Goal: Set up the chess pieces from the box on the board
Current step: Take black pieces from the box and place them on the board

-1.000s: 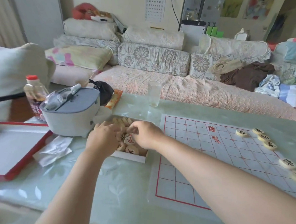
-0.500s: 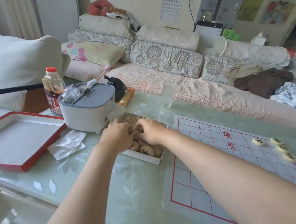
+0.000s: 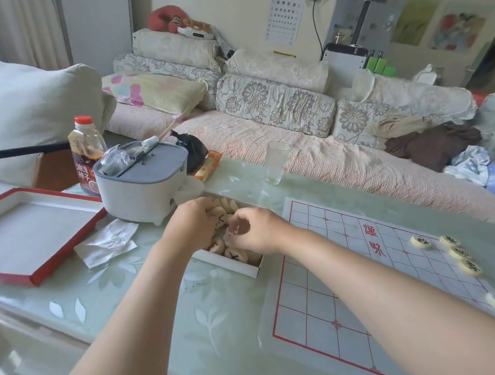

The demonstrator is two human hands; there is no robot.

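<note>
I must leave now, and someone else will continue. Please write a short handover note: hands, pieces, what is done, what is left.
Hands: left hand and right hand are both in the box, fingers curled among the pieces; a grip cannot be confirmed.
Done: a few placed pieces stand along the right side of the board.
Left: many pieces lie in the box; the board is mostly bare.

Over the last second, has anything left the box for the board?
No. Both hands stay in the box, working among the loose pieces: the left hand and right hand, touching a second ago, now sit slightly apart, fingers curled down. Whether either grips a piece is hidden. The placed pieces at the right edge of the board lie as before; only the camera shifted.
</note>
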